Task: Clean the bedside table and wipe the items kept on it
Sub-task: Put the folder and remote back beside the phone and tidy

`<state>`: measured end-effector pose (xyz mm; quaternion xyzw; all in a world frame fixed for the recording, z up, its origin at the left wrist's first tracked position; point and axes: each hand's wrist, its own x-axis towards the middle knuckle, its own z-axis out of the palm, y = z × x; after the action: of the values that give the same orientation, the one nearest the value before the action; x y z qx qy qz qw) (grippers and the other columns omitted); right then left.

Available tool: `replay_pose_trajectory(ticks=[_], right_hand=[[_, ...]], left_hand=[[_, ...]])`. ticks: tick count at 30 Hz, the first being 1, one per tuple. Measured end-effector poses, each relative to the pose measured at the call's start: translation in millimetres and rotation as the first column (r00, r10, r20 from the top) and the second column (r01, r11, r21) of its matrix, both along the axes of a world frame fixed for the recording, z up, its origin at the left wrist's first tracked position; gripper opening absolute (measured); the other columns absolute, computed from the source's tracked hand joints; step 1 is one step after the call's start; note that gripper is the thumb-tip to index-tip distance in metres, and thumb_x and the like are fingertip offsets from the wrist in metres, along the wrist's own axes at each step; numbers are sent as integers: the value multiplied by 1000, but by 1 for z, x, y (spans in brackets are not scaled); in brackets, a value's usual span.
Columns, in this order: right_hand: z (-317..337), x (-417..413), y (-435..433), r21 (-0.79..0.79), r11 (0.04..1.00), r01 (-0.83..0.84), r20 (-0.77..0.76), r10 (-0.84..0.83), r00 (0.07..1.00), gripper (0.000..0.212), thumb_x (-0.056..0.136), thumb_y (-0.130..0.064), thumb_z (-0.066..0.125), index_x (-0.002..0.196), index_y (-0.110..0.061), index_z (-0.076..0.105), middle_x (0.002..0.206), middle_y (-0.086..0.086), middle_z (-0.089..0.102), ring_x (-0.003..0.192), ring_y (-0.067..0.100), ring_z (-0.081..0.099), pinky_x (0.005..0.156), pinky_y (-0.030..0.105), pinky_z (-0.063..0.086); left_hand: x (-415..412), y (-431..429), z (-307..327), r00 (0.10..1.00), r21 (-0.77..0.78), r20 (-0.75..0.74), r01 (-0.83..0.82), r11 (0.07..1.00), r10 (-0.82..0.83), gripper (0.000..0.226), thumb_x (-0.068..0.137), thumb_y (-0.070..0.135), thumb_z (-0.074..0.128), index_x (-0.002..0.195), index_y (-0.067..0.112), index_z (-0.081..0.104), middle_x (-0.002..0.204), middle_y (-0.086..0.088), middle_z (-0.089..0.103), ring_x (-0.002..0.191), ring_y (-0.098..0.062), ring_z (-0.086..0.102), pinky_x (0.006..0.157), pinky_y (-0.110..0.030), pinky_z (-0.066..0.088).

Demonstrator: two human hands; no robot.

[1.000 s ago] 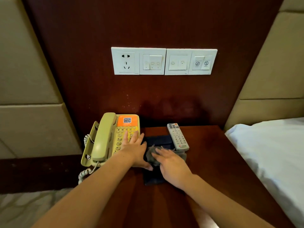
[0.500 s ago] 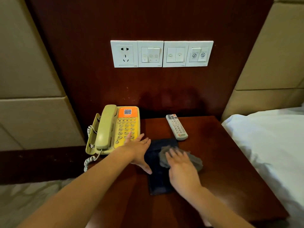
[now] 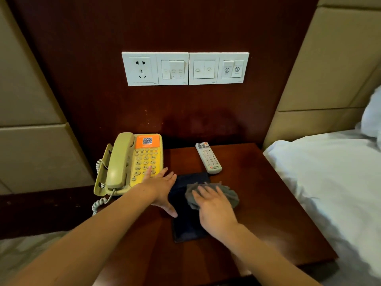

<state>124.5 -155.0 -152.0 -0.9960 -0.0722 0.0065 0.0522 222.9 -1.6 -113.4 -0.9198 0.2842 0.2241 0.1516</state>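
A dark flat folder (image 3: 186,223) lies in the middle of the brown bedside table (image 3: 268,203). My right hand (image 3: 214,209) presses a grey cloth (image 3: 228,193) flat onto the folder's right side. Fingers spread, my left hand (image 3: 160,188) rests flat on the folder's left edge, fingertips near the phone. A yellow telephone (image 3: 132,162) with an orange label stands at the table's left. Behind the folder lies a white remote control (image 3: 208,157).
A white panel of socket and switches (image 3: 185,68) sits on the dark wood wall above the table. A bed with white sheets (image 3: 329,182) borders the table on the right. Padded beige wall panels (image 3: 31,100) flank both sides. The phone's coiled cord (image 3: 99,204) hangs off the left edge.
My right hand has dragged the cloth toward me and to the right across the folder. The left hand stays beside the phone. The view has shifted.
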Motion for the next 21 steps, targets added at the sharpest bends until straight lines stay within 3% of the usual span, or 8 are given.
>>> replay_pose_trajectory(ticks=[7,12,16,21], right_hand=[[7,14,23,55,978,-200,-74,203,976,57,96,-16,42,150,-18,24,159,2,16,147,18,10,120,40,2],[-1,-5,-43,13,1000,-11,-58,12,998,57,98,-18,36,152,-22,18,159,-3,16,146,12,12,120,39,1],[-3,-4,-34,-28,997,71,-62,-73,995,55,99,-21,34,152,-19,17,159,3,17,147,19,11,120,43,2],[1,1,20,-48,999,2,-46,-4,999,61,96,-22,44,151,-17,18,159,7,15,147,23,7,119,50,0]], left_hand=[[-1,0,1,1000,25,-3,-12,1000,12,123,69,75,58,151,16,-11,160,4,-12,144,-18,-21,112,-57,-14],[-3,3,3,1000,7,-16,-15,1000,16,123,69,73,59,151,17,-13,159,4,-12,144,-18,-22,111,-56,-15],[-3,-1,5,1000,32,-2,-15,999,15,122,69,73,60,151,16,-11,160,4,-10,145,-19,-19,112,-56,-13],[-2,-4,3,1000,55,16,-18,998,17,123,69,74,60,151,15,-10,160,3,-8,146,-19,-16,112,-56,-11]])
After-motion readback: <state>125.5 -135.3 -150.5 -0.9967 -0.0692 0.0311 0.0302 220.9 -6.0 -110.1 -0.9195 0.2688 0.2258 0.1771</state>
